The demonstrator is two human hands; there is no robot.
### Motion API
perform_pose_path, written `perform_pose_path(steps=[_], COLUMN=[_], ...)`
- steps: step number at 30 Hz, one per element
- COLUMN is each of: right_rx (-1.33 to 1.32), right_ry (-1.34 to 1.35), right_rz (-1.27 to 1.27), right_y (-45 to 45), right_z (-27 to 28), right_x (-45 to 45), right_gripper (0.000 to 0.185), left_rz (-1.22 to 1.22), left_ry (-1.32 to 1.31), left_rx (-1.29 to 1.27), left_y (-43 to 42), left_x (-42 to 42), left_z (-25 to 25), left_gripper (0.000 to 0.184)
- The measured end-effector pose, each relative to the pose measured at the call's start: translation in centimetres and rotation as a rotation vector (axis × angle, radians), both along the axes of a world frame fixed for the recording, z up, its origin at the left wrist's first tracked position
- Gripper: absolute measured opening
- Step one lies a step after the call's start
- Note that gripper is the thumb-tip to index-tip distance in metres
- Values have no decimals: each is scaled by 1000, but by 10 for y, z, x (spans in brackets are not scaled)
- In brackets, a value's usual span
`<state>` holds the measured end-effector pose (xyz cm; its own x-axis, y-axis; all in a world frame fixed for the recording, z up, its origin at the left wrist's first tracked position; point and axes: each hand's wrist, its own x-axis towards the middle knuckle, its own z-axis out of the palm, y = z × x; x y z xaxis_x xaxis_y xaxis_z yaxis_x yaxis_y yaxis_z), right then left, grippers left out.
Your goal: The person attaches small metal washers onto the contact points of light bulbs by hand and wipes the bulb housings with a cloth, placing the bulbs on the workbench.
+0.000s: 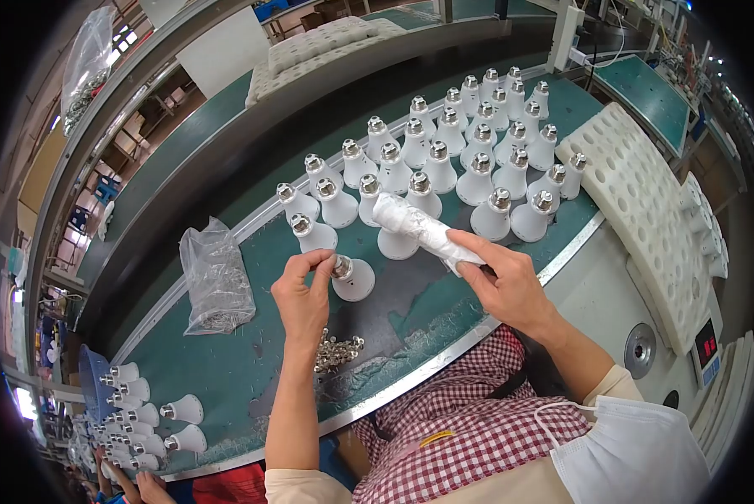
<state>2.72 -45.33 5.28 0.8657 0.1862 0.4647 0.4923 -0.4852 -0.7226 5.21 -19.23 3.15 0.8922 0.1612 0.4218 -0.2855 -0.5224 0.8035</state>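
Observation:
My left hand (303,290) is closed, thumb and forefinger pinched at the metal screw cap of a white light bulb (356,281) that stands on its wide end. Whether a small part is also between those fingertips I cannot make out. My right hand (511,281) grips a thick stick-like tool wrapped in white material (419,228), its rounded end pointing up and left over the bulbs. Below the left hand's bulb lies a pile of small shiny metal pieces (337,351). Rows of similar white bulbs (440,172) stand cap-up just beyond both hands.
A clear plastic bag of small metal parts (216,277) lies on the green bench (259,357) at left. More bulbs (142,416) and another person's hands (150,485) are at lower left. White foam trays with holes (637,202) stand at right, near a red digital display (707,347).

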Motion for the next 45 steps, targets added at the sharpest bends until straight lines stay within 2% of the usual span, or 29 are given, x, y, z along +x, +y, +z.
perform_pose_path(steps=[5,7,8,10,11,13,14,16,19,26,29,31,33,37,39,41,43,45], right_rx=[-1,-4,-1,2,7,12,9,5,11,32,-58,-136,-33,-44,-388,-348,-311,-159], right_ry=[28,20,20,18,21,26,20,17,29,26,40,61,-67,-182,-48,-54,-65,-60], right_rz=[-12,-8,2,13,22,30,34,41,51,106,168,202,231,238,185,206,224,186], right_y=[-3,-1,0,2,2,2,2,2,3,10,13,17,28,40,38,35,31,26], right_z=[-3,-3,-2,-1,-2,-1,-1,0,2,8,14,18,26,32,25,28,31,29], right_x=[0,0,-1,-1,-1,-2,-2,-1,-1,5,8,11,10,10,15,11,9,3], right_gripper=[39,39,38,38,37,37,37,37,37,37,37,37,37,38,39,39,39,39], left_rz=[-57,-87,-83,-167,-167,-211,-209,-271,-260,-229,-222,-301,-315,-366,-353,-331,-191,27], left_ry=[-103,91,92,308,307,515,517,798,875,855,804,692,666,651,645,641,469,406], left_rx=[96,-173,-172,-438,-438,-556,-557,-622,-540,-451,-476,-624,-585,-533,-547,-569,-427,-87], left_y=[3,7,8,10,13,18,19,20,19,17,19,21,19,22,26,35,61,114], left_x=[-1,2,3,9,11,16,18,20,24,24,14,6,-3,-5,-9,-17,-25,-43], left_z=[-3,-8,-7,-3,-2,3,8,23,31,29,21,9,7,2,4,7,16,24], left_gripper=[11,9,9,11,11,14,14,16,16,18,23,32,36,45,46,47,43,37])
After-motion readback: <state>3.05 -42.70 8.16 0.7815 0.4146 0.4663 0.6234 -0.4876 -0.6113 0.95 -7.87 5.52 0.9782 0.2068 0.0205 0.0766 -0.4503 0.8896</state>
